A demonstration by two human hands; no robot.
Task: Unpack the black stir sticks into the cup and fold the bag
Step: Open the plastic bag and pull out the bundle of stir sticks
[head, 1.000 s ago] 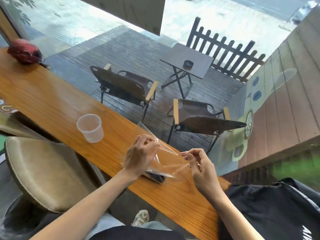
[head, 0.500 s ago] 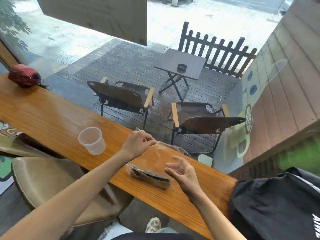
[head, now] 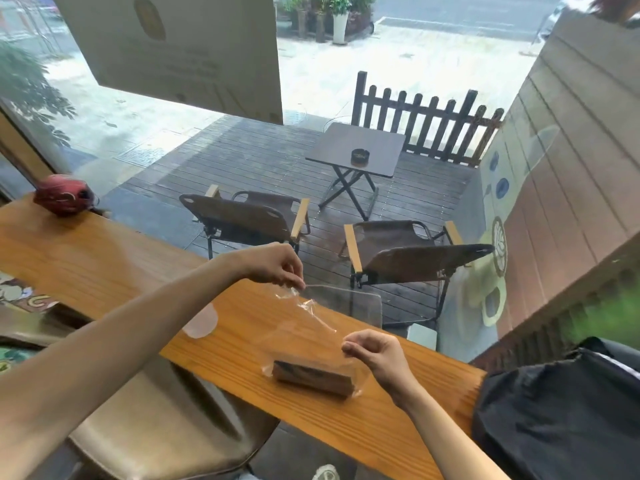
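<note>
right now the clear bag [head: 313,337] lies across the wooden counter [head: 104,258] with the bundle of black stir sticks [head: 313,376] sitting at its near end, flat on the wood. the left hand [head: 273,265] is raised over the counter and pinches a twisted corner of the plastic between its fingertips, pulling the film up and away, while the right hand [head: 372,349] has its fingers curled in close to the bag's other edge, just above the sticks — it looks like it grips the film there, though the plastic is too clear to be certain. the cup [head: 201,323] stands on the counter to the left, mostly hidden behind the left forearm, near the bag but not touching it. judging by this, the step in hand is opening the mouth of the bag, and nothing has gone into the cup yet. the risks come from that setup: the film is thin and stretched between two pinches, so a hard tug could tear it instead of parting the mouth, and a torn bag folds badly. if it gives suddenly, the sticks could slide out and scatter over the counter or off its near edge. the left forearm also passes right over the cup — a light, empty cup would tip with a small brush as the arm comes back down.
</note>
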